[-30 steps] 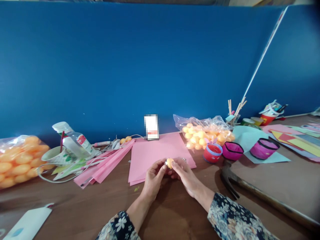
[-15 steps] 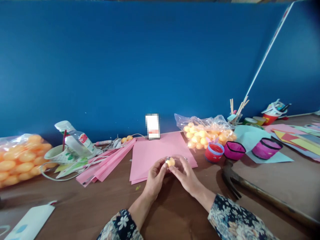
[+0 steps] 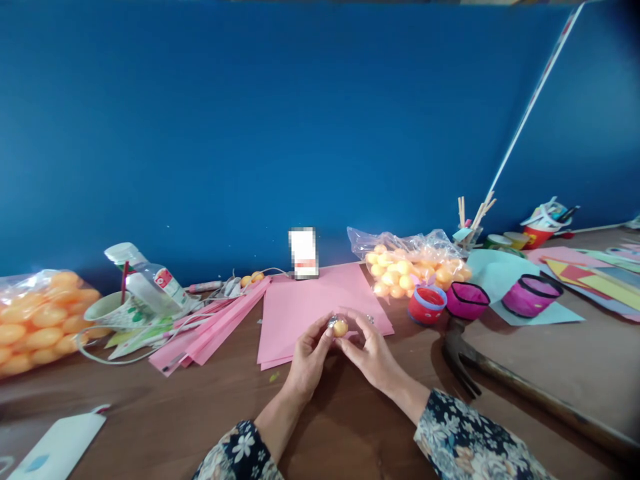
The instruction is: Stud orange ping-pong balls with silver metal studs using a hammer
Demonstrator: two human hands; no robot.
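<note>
Both hands meet over the near edge of a stack of pink paper sheets [image 3: 310, 303] on the brown table [image 3: 165, 413]. A small orange ball [image 3: 341, 327] is pinched between the fingertips of my left hand [image 3: 307, 363] and my right hand [image 3: 373, 357]. A small silvery piece sits against the ball's left side by my left thumb. Floral sleeves cover both forearms.
A hammer [image 3: 493, 377] lies right of my hands. Behind it are a red cup [image 3: 426, 305], two magenta cups [image 3: 466, 300], and a bag of orange balls [image 3: 413, 267]. At the left are pink paper strips [image 3: 210, 330], a tipped bottle [image 3: 150, 280] and another ball bag [image 3: 43, 320].
The hands stay together on the ball and shift only slightly. My right fingers have curled a little closer around it.
</note>
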